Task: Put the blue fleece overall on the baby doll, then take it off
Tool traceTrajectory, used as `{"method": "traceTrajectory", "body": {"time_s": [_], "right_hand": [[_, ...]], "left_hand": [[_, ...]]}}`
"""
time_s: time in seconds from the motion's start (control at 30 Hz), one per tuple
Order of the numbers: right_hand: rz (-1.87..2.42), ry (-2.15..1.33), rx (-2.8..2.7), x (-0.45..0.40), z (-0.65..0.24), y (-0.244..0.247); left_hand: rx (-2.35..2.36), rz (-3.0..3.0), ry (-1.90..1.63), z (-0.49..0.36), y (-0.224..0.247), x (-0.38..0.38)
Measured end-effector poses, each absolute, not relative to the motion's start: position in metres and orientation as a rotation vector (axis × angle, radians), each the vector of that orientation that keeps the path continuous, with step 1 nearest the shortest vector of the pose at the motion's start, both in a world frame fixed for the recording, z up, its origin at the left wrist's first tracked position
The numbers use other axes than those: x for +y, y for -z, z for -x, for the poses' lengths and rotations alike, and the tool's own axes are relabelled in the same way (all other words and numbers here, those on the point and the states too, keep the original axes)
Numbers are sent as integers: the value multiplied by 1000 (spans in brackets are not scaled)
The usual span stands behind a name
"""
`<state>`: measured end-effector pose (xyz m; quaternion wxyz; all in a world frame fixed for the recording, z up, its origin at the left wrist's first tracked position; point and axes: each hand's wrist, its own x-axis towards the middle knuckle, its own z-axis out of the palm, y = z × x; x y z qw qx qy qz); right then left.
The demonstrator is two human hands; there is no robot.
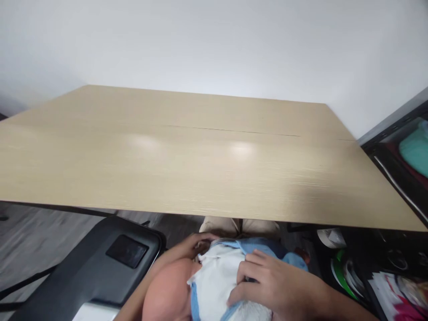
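A baby doll with a smooth, peach-coloured round head (169, 287) lies across my lap, its face turned out of sight. White cloth with blue edging (217, 276) wraps its body, and a blue part (261, 245) spreads toward the far right side. My right hand (267, 278) rests on top with bent fingers, thumb and fingers gripping the white cloth near a blue edge. At the doll's far left side, my left hand (199, 243) has its fingers curled at the cloth's edge; the doll partly hides them.
A wide wooden table (200, 178) stands in front, its near edge above my knees. On the left, a black chair seat (100, 272) carries a dark phone (127, 251) and a white object (95, 313). A dark shelf with a green-rimmed roll (343, 274) and papers sits at right.
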<state>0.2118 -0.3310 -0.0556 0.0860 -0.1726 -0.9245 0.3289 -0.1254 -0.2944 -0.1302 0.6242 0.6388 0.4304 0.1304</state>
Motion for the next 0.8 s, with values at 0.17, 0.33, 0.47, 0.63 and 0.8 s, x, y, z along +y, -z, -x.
{"method": "traceTrajectory", "body": {"time_s": [0.17, 0.33, 0.47, 0.63, 0.8], "right_hand": [[407, -911, -2720, -333, -196, 73], [469, -801, -2703, -342, -195, 84], [413, -597, -2720, -360, -209, 96], [590, -583, -2556, -391, -240, 119], [671, -800, -2344, -403, -272, 119]], "left_hand": [[935, -1554, -221, 130, 109, -286], [547, -1722, -310, 90, 103, -320], [605, -1804, -344, 73, 127, -334], [635, -1652, -463, 85, 130, -327], [677, -1490, -592, 102, 127, -321]]}}
